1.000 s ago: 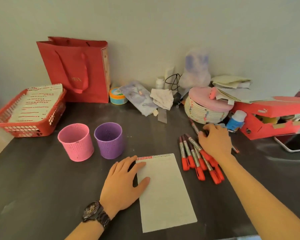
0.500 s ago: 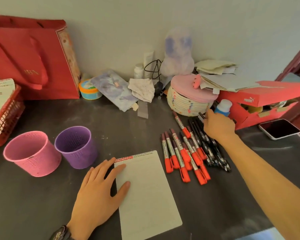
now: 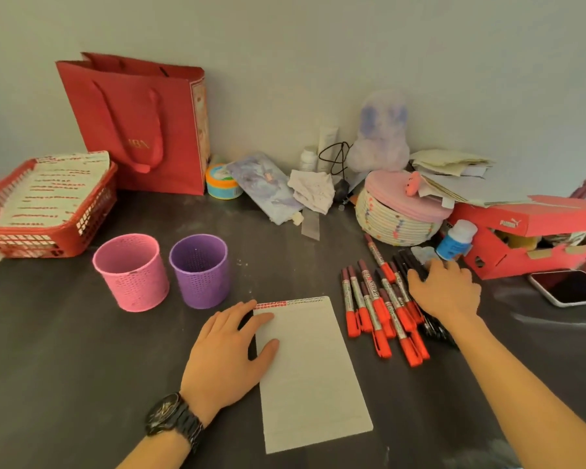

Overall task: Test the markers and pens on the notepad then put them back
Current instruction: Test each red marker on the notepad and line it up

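Risk sits in the pile: right hand [image 3: 445,292] covers the black pens [image 3: 435,330] touching the red-capped markers [image 3: 369,309], fingers bent over them, grasp not discernible; lifting one may roll its neighbours; left hand [image 3: 229,353], fingers flat, pins the notepad [image 3: 310,374]; releasing it may let the pad slide.

The notepad [image 3: 313,377] is laid on the dark desk [image 3: 65,350] and is pressed flat at its left edge by the left grip [image 3: 227,353], fingers straight. Just to its right, red-capped markers [image 3: 374,308] are heaped, with black pens [image 3: 435,331] touching them on the far side. The right grip [image 3: 445,292] is rested on the black pens, fingers spread. A pink cup [image 3: 131,272] and a purple cup [image 3: 200,270] are stood upright, side by side, beyond the left grip.
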A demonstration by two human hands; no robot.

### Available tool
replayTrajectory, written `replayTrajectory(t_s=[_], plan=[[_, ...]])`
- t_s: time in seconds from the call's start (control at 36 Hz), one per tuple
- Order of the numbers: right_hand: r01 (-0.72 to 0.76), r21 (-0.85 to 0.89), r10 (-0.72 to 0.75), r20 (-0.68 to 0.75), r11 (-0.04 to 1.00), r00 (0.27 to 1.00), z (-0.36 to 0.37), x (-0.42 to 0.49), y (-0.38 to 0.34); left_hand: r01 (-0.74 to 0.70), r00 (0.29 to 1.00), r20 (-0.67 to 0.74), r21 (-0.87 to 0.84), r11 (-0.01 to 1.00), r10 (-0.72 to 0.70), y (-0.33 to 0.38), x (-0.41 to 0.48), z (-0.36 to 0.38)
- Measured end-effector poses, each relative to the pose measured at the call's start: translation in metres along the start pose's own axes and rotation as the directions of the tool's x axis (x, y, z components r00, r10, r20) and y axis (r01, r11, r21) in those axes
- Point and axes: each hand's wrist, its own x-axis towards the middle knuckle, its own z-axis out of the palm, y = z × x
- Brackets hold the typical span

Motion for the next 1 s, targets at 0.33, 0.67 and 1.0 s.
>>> replayTrajectory(t_s=[0.33, 0.67, 1.0], plan=[[0.207, 0.014, -0.207, 0.027, 0.978, 0.978, 0.000, 0.020, -0.071, 0.021, 1.000, -0.019, -0.027, 0.999, -0.021, 0.000, 0.002, 0.000], [0.234, 0.271, -0.212, -0.109, 0.934, 0.971, -0.005, 0.015, -0.070, 0.001, 1.000, 0.008, -0.075, 0.997, -0.001, -0.002, 0.000, -0.002], [0.100, 0.947, -0.162, -0.052, 0.305, 0.986, -0.043, -0.151, -0.056, -0.045, 0.999, -0.004, -0.066, 0.997, 0.045, 0.010, -0.037, 0.000]])
